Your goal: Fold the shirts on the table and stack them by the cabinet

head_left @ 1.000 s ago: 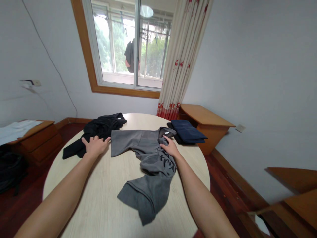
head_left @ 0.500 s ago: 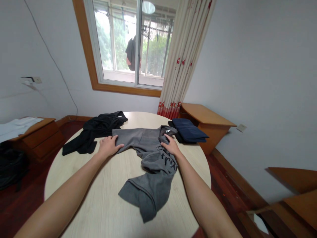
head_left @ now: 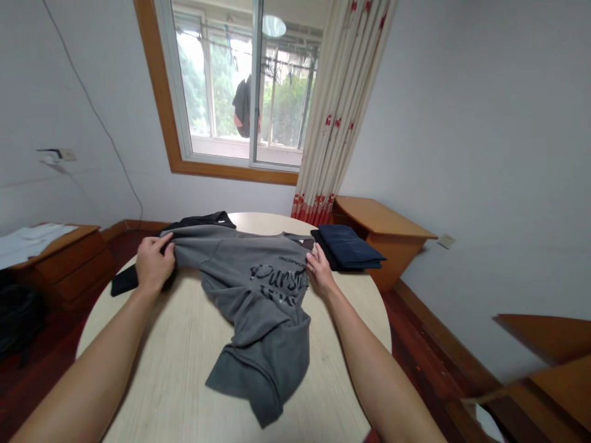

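A grey T-shirt (head_left: pixel 268 320) with dark lettering across its chest lies partly spread on the round table (head_left: pixel 184 351). My left hand (head_left: pixel 156 263) pinches the end of its left-lying sleeve, lifted a little off the tabletop. Near the collar, my right hand (head_left: pixel 318 266) is closed on the shirt's fabric. The lower part of the shirt is still bunched and twisted toward me. Behind the raised sleeve is a black garment (head_left: pixel 203 219), mostly covered by the sleeve and my left hand.
Folded dark blue clothing (head_left: pixel 351 246) lies on a black folded piece at the table's right rear edge. Beyond it stands a wooden desk (head_left: pixel 383 215). A wooden cabinet (head_left: pixel 78 258) with white sheets is at left. A curtain (head_left: pixel 341 117) hangs beside the window.
My left hand went from the black garment to the grey sleeve, gripped it and pulled it left and up. The shirt's chest has opened out, showing more lettering.
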A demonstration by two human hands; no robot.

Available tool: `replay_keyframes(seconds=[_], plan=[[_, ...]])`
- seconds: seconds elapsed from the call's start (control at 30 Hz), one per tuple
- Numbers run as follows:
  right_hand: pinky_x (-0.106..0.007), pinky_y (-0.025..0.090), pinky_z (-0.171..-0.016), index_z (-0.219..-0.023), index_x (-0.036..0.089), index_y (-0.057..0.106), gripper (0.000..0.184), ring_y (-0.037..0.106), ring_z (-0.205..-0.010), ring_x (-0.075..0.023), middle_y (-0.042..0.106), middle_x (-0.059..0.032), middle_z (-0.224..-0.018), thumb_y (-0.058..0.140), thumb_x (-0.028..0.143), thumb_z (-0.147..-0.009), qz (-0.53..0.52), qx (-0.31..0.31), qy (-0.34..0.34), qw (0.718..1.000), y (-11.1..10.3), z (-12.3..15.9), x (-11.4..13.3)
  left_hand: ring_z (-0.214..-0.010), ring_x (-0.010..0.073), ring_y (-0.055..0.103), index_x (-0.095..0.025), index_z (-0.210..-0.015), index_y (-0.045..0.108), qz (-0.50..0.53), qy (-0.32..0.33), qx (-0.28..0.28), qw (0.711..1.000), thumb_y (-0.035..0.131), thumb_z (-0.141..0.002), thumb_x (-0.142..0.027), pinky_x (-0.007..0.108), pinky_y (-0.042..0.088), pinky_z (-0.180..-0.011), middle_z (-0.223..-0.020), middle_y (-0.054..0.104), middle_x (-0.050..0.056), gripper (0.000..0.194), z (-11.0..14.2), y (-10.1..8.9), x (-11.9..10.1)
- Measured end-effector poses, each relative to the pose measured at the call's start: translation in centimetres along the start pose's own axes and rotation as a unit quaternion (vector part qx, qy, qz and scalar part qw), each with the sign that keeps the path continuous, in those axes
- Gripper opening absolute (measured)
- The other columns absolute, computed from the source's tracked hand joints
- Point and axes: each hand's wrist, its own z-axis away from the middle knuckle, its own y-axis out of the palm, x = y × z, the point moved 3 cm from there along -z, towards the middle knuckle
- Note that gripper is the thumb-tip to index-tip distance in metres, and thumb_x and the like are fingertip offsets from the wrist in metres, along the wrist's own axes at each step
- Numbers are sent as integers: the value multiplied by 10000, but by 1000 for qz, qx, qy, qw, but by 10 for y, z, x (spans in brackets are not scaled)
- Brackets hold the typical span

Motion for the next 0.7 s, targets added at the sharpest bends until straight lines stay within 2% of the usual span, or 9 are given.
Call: replay_keyframes(seconds=[0.07,0.1,0.2,0.3,0.37,0.43,0.57,0.63,0.7], plan=[[-376,509,-997,-1570,196,291,691,626,-1208,-201,585,-140,-1411,484,412,-942,14,22,13,1000,5,4,-1,-1220,346,491,-123,-1348,603,-44,-41,-25,998,453,-924,-304,486,434,-1031,-1291,545,162,485,0,-4,10],[-390,488,-1026,-1544,194,352,650,623,-1209,-202,596,-137,-1399,493,370,-935,37,32,18,999,7,6,-1,-1270,373,451,-120,-1358,591,-60,-44,-34,997,470,-917,-307,522,415,-1042,-1364,506,181,494,1,-4,9],[-433,417,-1098,-1339,182,609,463,597,-1236,-235,655,-122,-1322,542,283,-892,155,70,8,986,11,11,2,-1391,391,342,-155,-1366,579,-77,24,-23,996,498,-920,-352,566,295,-1131,-1532,387,175,495,13,6,-13],[-450,413,-1091,-1191,185,695,351,603,-1217,-264,689,-114,-1261,589,315,-883,222,96,2,970,13,15,8,-1403,330,382,-221,-1300,632,-52,143,91,984,447,-955,-408,534,217,-1187,-1520,465,114,434,33,30,-48],[-451,422,-1079,-1208,183,685,380,608,-1203,-271,685,-116,-1266,619,354,-874,228,106,-5,968,15,17,12,-1398,298,414,-248,-1296,641,-22,223,197,954,434,-960,-482,498,235,-1192,-1507,502,85,459,50,49,-68],[-447,424,-1078,-1257,173,657,444,604,-1208,-270,664,-123,-1297,646,362,-854,217,112,-20,969,17,19,14,-1433,297,379,-269,-1358,604,-3,279,290,916,453,-936,-580,502,233,-1197,-1561,442,71,546,66,66,-80],[-422,456,-1043,-1262,152,648,479,625,-1152,-250,667,-127,-1271,659,245,-793,185,120,-49,974,23,20,16,-1506,336,244,-293,-1499,455,-11,275,417,866,445,-888,-700,611,149,-1189,-1628,304,88,734,81,87,-79],[-410,480,-1005,-1181,157,689,417,643,-1084,-237,699,-110,-1189,613,173,-772,177,108,-56,977,21,17,18,-1523,350,184,-286,-1537,390,-25,255,443,859,418,-882,-727,648,120,-1176,-1642,251,103,791,81,87,-75],[-403,493,-972,-1082,160,723,356,648,-1030,-236,715,-102,-1100,556,141,-768,174,58,-69,981,10,13,24,-1532,355,136,-269,-1566,327,-47,237,455,857,403,-869,-748,672,113,-1165,-1656,184,104,849,79,84,-72]])
